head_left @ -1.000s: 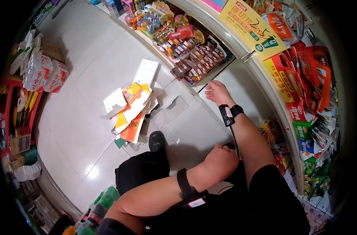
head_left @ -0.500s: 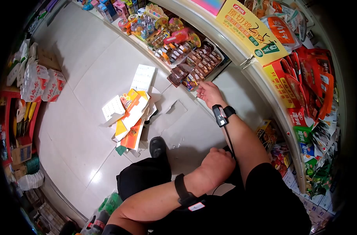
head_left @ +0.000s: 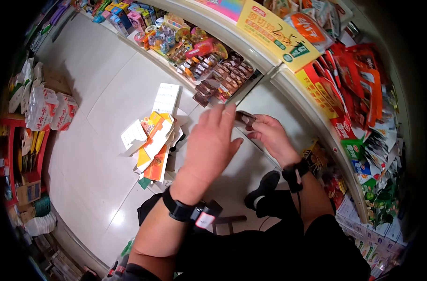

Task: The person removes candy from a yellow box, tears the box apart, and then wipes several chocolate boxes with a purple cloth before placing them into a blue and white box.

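Between the thumb and fingers of my right hand [head_left: 274, 136] is a small dark brown packet [head_left: 246, 119], in front of the lower shelf's corner. My left hand [head_left: 209, 143] is raised just left of it, fingers stretched and thumb apart, with nothing visible in it. Its fingertips overlap the view just below the brown snack packets [head_left: 227, 77] on the low shelf. Whether the left fingers touch anything there cannot be made out.
Flattened cardboard boxes [head_left: 158, 140] lie piled on the tiled floor. A curved shelf edge [head_left: 312, 112] with red snack bags [head_left: 358, 79] runs along the right. White-and-red packages [head_left: 63, 111] stand at the left. A stool [head_left: 230, 219] is near my legs.
My left hand has risen from near my lap toward the low shelf and opened. The right hand has drawn back from the shelf packets and now holds a brown packet. The view has shifted.
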The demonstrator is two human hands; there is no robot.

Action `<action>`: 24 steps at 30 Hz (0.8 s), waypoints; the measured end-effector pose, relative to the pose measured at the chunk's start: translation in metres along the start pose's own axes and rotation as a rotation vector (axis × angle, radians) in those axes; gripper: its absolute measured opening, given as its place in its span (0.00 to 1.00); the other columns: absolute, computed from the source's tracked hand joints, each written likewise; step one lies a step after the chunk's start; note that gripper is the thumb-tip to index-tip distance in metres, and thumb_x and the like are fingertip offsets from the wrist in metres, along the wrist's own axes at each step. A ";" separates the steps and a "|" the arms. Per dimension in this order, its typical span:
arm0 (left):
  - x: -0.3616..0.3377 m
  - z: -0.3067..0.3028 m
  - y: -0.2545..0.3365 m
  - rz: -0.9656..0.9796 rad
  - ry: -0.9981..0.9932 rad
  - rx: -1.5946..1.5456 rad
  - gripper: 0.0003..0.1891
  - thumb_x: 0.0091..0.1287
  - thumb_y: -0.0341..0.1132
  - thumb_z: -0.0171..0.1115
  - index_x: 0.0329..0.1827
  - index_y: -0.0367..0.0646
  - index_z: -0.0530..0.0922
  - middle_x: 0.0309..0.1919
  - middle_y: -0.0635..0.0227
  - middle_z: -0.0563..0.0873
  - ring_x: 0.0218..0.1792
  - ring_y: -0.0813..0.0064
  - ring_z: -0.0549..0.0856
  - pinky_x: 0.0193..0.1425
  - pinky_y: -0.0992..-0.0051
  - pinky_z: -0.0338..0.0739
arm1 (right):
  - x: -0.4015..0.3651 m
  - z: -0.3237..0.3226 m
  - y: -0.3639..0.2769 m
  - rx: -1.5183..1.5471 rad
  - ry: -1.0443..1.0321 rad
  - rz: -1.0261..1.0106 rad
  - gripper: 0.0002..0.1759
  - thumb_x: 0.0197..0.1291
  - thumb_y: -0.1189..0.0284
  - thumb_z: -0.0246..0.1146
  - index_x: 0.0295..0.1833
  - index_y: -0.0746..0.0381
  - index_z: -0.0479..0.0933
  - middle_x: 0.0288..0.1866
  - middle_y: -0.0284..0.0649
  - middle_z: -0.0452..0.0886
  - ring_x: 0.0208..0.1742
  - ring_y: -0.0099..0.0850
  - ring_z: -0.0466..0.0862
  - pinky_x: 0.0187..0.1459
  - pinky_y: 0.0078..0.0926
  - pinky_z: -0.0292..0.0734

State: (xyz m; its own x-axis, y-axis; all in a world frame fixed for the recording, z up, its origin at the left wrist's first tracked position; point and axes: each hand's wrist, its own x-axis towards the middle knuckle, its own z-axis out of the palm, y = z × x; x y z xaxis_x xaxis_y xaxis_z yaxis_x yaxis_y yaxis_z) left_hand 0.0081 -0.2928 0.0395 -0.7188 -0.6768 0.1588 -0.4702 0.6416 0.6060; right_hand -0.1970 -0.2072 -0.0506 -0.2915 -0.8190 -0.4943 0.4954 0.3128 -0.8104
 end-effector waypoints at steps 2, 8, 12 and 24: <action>0.001 0.001 -0.003 0.027 0.003 -0.087 0.38 0.53 0.36 0.78 0.69 0.44 0.71 0.62 0.53 0.78 0.61 0.49 0.79 0.63 0.59 0.77 | -0.038 0.005 -0.018 -0.074 -0.115 -0.039 0.08 0.67 0.74 0.62 0.49 0.65 0.78 0.44 0.36 0.84 0.44 0.25 0.83 0.48 0.25 0.79; 0.005 0.002 0.008 0.222 0.104 -0.307 0.17 0.62 0.33 0.72 0.53 0.41 0.82 0.40 0.59 0.87 0.40 0.62 0.86 0.48 0.72 0.80 | -0.098 0.034 -0.064 -0.275 -0.041 -0.439 0.11 0.65 0.75 0.64 0.50 0.69 0.79 0.42 0.36 0.84 0.42 0.22 0.83 0.48 0.22 0.80; -0.006 -0.001 0.033 0.101 0.160 -0.686 0.16 0.60 0.30 0.72 0.51 0.40 0.83 0.42 0.60 0.88 0.43 0.60 0.87 0.48 0.69 0.81 | -0.132 0.052 -0.074 -0.315 -0.011 -0.662 0.19 0.64 0.77 0.62 0.61 0.68 0.73 0.53 0.43 0.81 0.49 0.29 0.83 0.50 0.27 0.81; -0.033 -0.001 0.069 0.114 0.175 -0.801 0.17 0.60 0.31 0.73 0.52 0.38 0.82 0.41 0.62 0.88 0.40 0.72 0.87 0.45 0.75 0.81 | -0.180 0.051 -0.069 -1.015 0.254 -1.318 0.26 0.56 0.79 0.68 0.63 0.64 0.77 0.59 0.47 0.78 0.53 0.39 0.81 0.53 0.31 0.79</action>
State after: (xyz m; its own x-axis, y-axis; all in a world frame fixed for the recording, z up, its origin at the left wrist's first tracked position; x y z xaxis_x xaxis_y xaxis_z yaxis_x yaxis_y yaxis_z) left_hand -0.0001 -0.2267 0.0770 -0.6189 -0.7121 0.3316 0.1556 0.3026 0.9403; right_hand -0.1370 -0.1058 0.1102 -0.2140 -0.6952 0.6863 -0.8384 -0.2298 -0.4942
